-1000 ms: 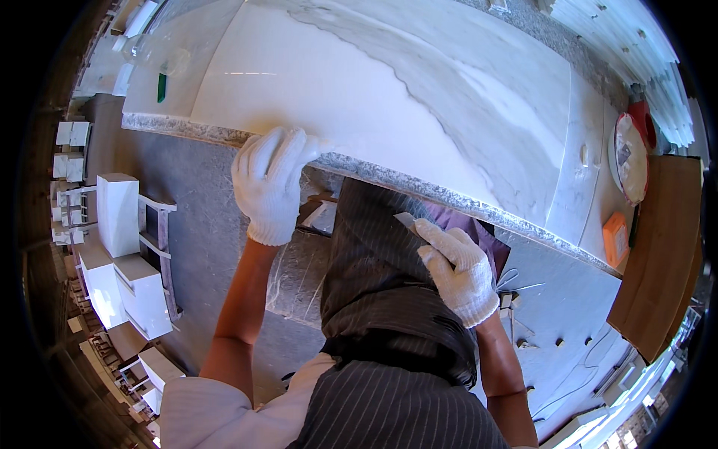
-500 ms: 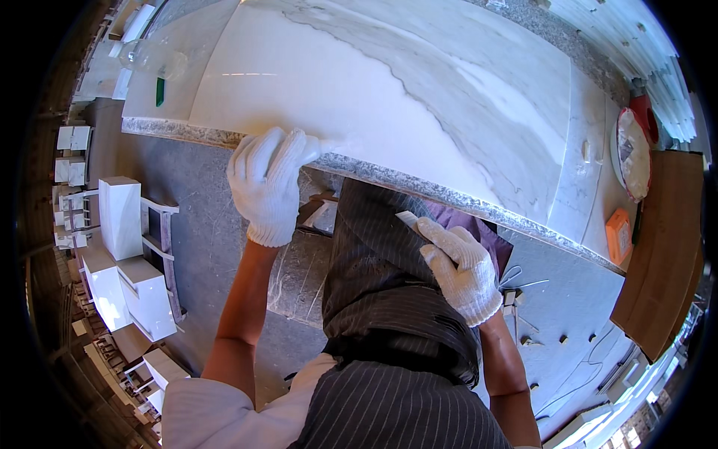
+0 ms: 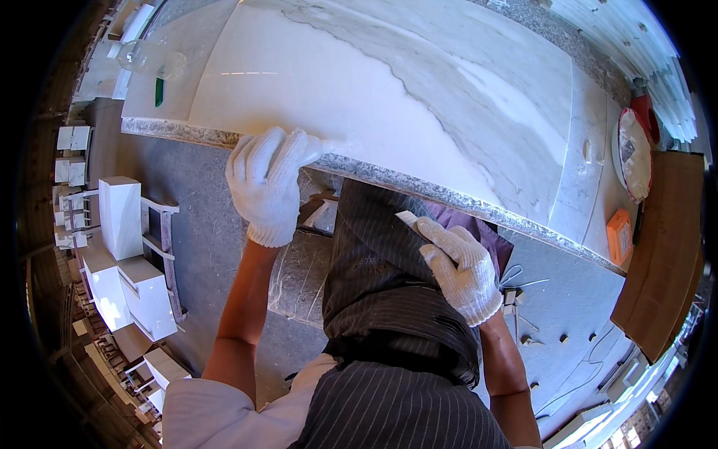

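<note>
Where the grey speckled edge (image 3: 419, 185) of the white marble slab (image 3: 359, 82) runs across the view from nine o'clock toward four o'clock, both gloved hands work along it. At about eleven o'clock from the centre of the picture, the left hand (image 3: 265, 183) curls over the slab's rim, fingers closed round the edge with the thumb pointing onto the polished top. At about three o'clock from centre, the right hand (image 3: 460, 266) is closed on a small pale block (image 3: 407, 218), perhaps a rubbing pad, just under the edge; what kind of tool it is I cannot tell. Judging by the surface, the top face already looks smooth and glossy with grey veining, while the rim is rough and grainy along its whole visible length, so the edge work seems far from finished. Between the arms hangs a dark striped apron (image 3: 389, 314). Toward two o'clock on the slab's far end lie an orange block (image 3: 619, 236) and a round plate (image 3: 634, 153). Down at eight o'clock, white stone blocks (image 3: 123, 247) stand on the grey floor (image 3: 202, 202), well apart from the slab.
</note>
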Motion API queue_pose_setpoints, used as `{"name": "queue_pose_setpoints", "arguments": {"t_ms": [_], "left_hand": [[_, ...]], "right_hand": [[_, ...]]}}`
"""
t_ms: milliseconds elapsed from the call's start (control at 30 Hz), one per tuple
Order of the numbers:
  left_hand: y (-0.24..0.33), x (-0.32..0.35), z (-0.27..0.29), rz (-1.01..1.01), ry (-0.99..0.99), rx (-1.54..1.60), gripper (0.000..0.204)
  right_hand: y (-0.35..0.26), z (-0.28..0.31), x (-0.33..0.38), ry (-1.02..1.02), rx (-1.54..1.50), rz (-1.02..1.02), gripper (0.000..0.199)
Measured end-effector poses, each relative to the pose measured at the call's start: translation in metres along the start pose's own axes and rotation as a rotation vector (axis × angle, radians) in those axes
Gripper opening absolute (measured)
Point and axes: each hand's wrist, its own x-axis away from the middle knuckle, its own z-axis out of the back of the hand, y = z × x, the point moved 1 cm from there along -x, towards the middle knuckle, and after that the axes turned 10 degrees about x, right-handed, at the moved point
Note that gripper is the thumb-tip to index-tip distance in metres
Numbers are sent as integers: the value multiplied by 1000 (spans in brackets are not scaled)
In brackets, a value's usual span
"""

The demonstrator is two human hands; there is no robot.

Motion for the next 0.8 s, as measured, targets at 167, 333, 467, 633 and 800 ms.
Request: {"name": "queue_pose_setpoints", "arguments": {"t_ms": [167, 333, 467, 633, 800], "left_hand": [[-2, 1, -1, -18, 4, -10, 45], [-2, 1, -2, -20, 12, -4, 45], [-3, 1, -3, -13, 13, 1, 46], [-1, -2, -3, -18, 18, 24, 44], [2, -1, -3, 29, -3, 45, 41]], "right_hand": [[0, 0, 0, 7, -9, -2, 39], [1, -1, 0, 9, -7, 1, 39], [1, -1, 0, 7, -12, -12, 39], [1, -1, -1, 19, -7, -2, 38], [-1, 1, -2, 11, -21, -14, 38]]}}
